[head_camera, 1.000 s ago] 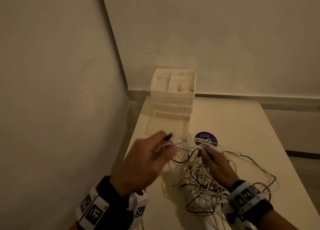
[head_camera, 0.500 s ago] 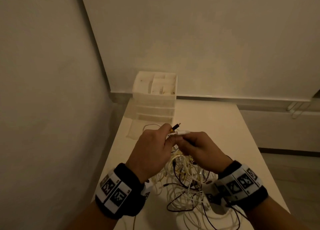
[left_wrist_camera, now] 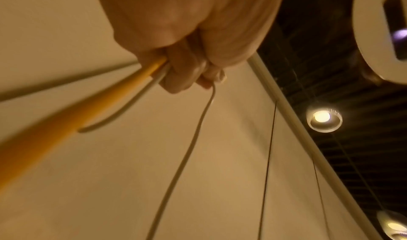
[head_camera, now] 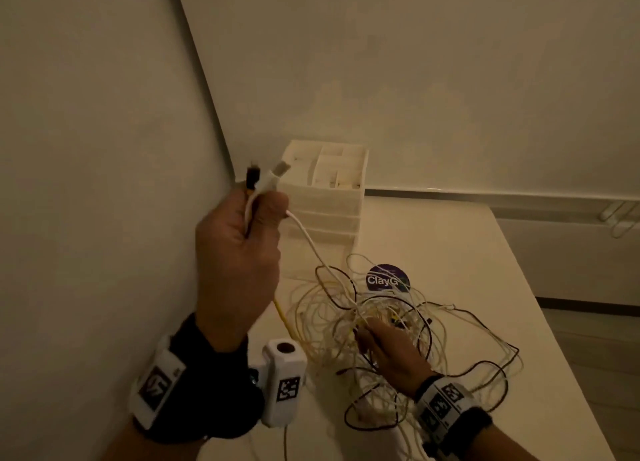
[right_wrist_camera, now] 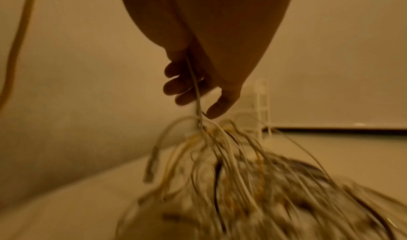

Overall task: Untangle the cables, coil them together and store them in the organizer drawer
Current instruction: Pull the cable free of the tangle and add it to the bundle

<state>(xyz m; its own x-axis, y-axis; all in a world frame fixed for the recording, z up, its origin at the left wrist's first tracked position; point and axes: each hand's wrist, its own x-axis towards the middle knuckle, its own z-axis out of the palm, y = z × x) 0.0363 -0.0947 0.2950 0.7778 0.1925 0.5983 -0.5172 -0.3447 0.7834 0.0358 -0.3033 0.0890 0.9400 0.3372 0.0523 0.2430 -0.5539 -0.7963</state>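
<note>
My left hand (head_camera: 263, 211) is raised in front of the white organizer (head_camera: 325, 197) and grips several cable ends: a white plug (head_camera: 273, 176) and a black plug (head_camera: 251, 176) stick out above the fist. A yellow cable (left_wrist_camera: 92, 104) and a thin white cable (head_camera: 311, 245) hang from it down to the tangle of cables (head_camera: 329, 315) on the table. My right hand (head_camera: 367, 332) is low in the tangle, fingers (right_wrist_camera: 176, 85) curled round a taut white cable (right_wrist_camera: 197, 90) that lifts part of the bundle (right_wrist_camera: 231, 165).
The white table (head_camera: 450, 245) stands in a corner, with a wall close along its left side. The organizer sits at its back left, and a round purple sticker (head_camera: 388, 280) lies beside the tangle. Loose black and white loops spread towards the table's right edge.
My left hand has lifted up and to the left with the plug ends. My right hand has left the plugs and dropped into the tangle on the table.
</note>
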